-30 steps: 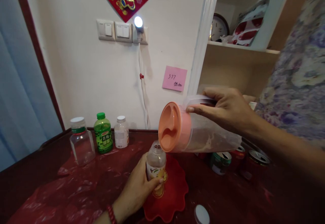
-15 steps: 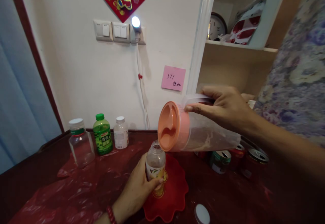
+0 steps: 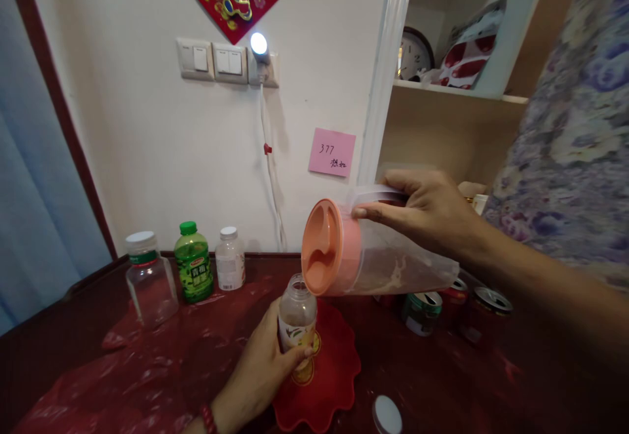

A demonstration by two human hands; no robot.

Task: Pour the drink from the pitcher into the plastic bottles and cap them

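My left hand (image 3: 268,355) is wrapped round a clear bottle (image 3: 297,313) with a fruit-printed label, its mouth uncovered. The bottle is upright over a red scalloped tray (image 3: 339,381). My right hand (image 3: 427,208) grips the handle of a translucent pitcher (image 3: 388,260) with an orange lid (image 3: 322,247). The pitcher lies tilted almost level, its lid edge right at the bottle's mouth. Some liquid shows along the pitcher's lower side; whether any is flowing I cannot make out. A white cap (image 3: 387,414) rests on the table near the tray.
At the back left stand a clear jar (image 3: 152,286), a green drink bottle (image 3: 193,263) and a white-capped bottle (image 3: 230,260). Several opened cans, one of them green (image 3: 422,313), are behind and below the pitcher. Red plastic film (image 3: 142,368) covers part of the table.
The whole view has shifted slightly, so everything sits a little further left. Both hands keep their grips, and the pitcher stays tilted over the bottle's mouth.
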